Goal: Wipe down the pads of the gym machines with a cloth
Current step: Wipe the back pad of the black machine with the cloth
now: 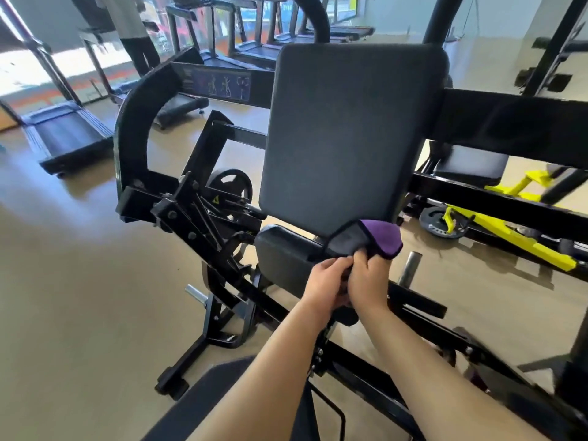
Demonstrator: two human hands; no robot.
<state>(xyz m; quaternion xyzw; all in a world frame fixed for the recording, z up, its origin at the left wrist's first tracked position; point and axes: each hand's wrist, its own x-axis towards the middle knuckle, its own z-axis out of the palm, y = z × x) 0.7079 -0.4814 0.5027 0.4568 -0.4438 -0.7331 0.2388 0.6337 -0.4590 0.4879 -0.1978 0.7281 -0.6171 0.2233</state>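
A tall black back pad (350, 135) stands upright in the middle of a black steel machine. Below it sits a smaller black seat pad (283, 256). A folded cloth (366, 238), purple on one side and grey on the other, is held just in front of the back pad's lower edge, over the seat pad. My left hand (324, 283) and my right hand (370, 276) are pressed together and both pinch the cloth's near end. Another black pad (203, 399) lies at the bottom, partly under my forearms.
Black frame bars, a weight plate (231, 186) and chrome pegs (409, 268) surround the pads. A yellow machine (521, 243) stands at the right. Treadmills (66, 135) line the back and left, where a person (133, 30) stands. Tan floor spreads out on the left.
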